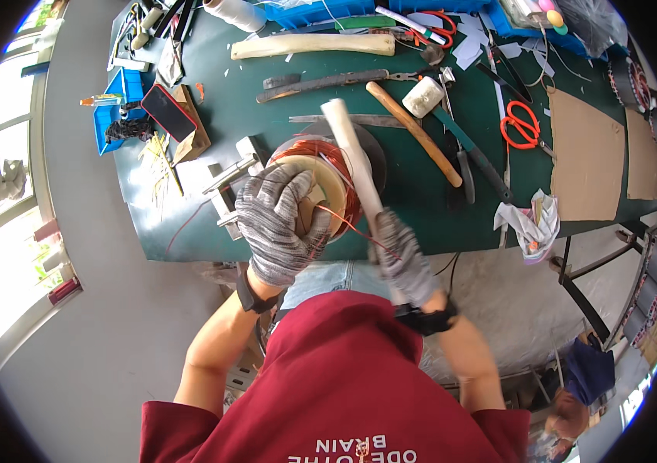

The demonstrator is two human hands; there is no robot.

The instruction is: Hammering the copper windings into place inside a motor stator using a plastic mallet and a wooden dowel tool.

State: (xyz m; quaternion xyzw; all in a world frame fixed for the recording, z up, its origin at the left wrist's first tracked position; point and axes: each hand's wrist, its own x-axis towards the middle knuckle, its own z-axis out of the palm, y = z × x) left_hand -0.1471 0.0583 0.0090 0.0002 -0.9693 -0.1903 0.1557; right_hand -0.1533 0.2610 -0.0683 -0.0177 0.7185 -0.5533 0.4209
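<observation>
Coil of copper wire sits at the near edge of the green table, straight ahead of the body, wound around a pale ring. On my feed, left hand, gloved, lies over the ring's near-left part, fingers forward on the rim, thumb toward the opening; can't tell if it grips or just presses. Right hand, gloved, motion-blurred, is closed around the lower part of a pale wooden stick.

Key relation: stick's long axis runs from the right hand away from the body and leftward, passing over the coil's right side, far end beyond the coil. Coil lies ahead-left of the right hand; left hand is nearer, already on the ring. I can't tell whether stick and coil touch. Loose reddish wire runs from the ring toward the right hand. Metal frame stands just left of the coil.
</observation>
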